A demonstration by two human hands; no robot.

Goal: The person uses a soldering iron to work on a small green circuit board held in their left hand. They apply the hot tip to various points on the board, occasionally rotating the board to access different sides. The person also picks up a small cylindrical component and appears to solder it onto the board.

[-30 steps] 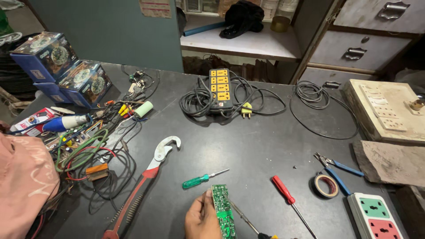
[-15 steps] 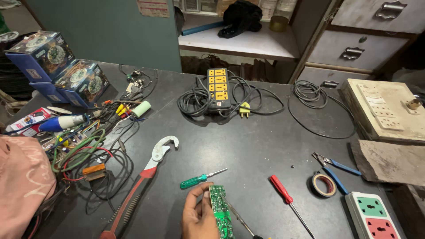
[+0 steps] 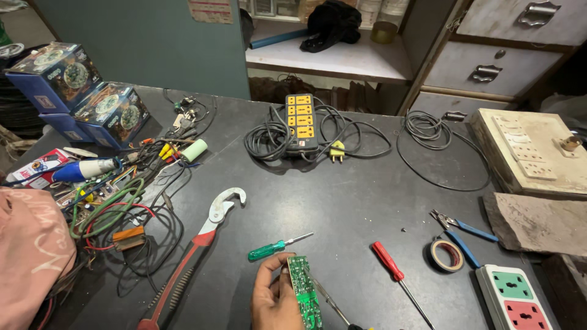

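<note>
The dark counter point(image 3: 342, 201) carries a red-handled wrench point(image 3: 189, 256) at left and a red screwdriver point(image 3: 391, 264) at right. At its near edge the left hand point(image 3: 275, 299) is clamped on a green circuit board point(image 3: 302, 292), held on edge just below a green screwdriver point(image 3: 272, 249). A thin metal tool tip point(image 3: 330, 300) touches the board; the right hand is out of view.
</note>
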